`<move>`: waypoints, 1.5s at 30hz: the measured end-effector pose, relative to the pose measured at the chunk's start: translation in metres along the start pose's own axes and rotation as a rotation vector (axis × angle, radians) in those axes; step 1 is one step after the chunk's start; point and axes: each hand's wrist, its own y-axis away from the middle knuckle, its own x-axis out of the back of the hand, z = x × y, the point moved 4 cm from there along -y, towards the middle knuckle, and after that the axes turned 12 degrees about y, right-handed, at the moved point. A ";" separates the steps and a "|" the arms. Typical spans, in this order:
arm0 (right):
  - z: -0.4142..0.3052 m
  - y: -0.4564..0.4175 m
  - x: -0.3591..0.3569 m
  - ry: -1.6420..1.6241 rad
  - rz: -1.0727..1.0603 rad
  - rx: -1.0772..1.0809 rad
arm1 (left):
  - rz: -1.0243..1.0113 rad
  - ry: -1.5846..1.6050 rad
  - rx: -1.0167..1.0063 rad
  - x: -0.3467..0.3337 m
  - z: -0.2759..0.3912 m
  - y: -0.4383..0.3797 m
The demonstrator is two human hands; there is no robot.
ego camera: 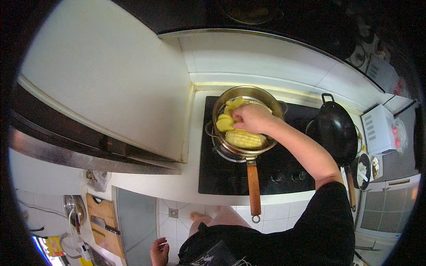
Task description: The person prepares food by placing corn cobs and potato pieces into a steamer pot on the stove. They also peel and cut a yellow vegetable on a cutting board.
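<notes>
My right hand (254, 117) reaches into a metal pot (248, 90) on the black cooktop (226, 186). Its fingertips touch yellow pieces of food (225, 122), perhaps potato; whether they grip one cannot be told. An ear of corn (245, 139) lies at the near side inside, and another, partly covered by the hand, shows at the far side. The wooden handle (254, 189) of a pan points towards me from the pot. Low at the left, beside my body and away from the cooktop, hangs my left hand (159, 251), with nothing seen in it and its fingers apart.
A black wok (336, 133) stands at the cooktop's right. Past it are a bowl of white food (362, 171) with a spoon and a white appliance (378, 129). At the lower left, a knife (105, 225) lies on a wooden cutting board (100, 212). The range hood's edge (100, 149) juts in from the left.
</notes>
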 end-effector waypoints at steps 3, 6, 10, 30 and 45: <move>-0.006 -0.006 -0.008 -0.007 -0.018 0.002 | -0.025 -0.003 0.012 -0.001 -0.001 0.002; -0.004 -0.001 -0.007 -0.159 0.006 0.023 | -0.028 -0.015 0.005 0.001 -0.013 0.004; -0.004 0.002 -0.009 -0.161 0.025 0.208 | -0.031 0.036 -0.033 0.000 -0.031 0.002; 0.044 -0.022 0.022 0.220 0.052 -0.360 | -0.037 0.090 -0.029 -0.004 -0.044 0.000; 0.022 0.004 0.017 -0.041 -0.093 0.182 | -0.075 0.023 -0.058 -0.008 -0.041 -0.002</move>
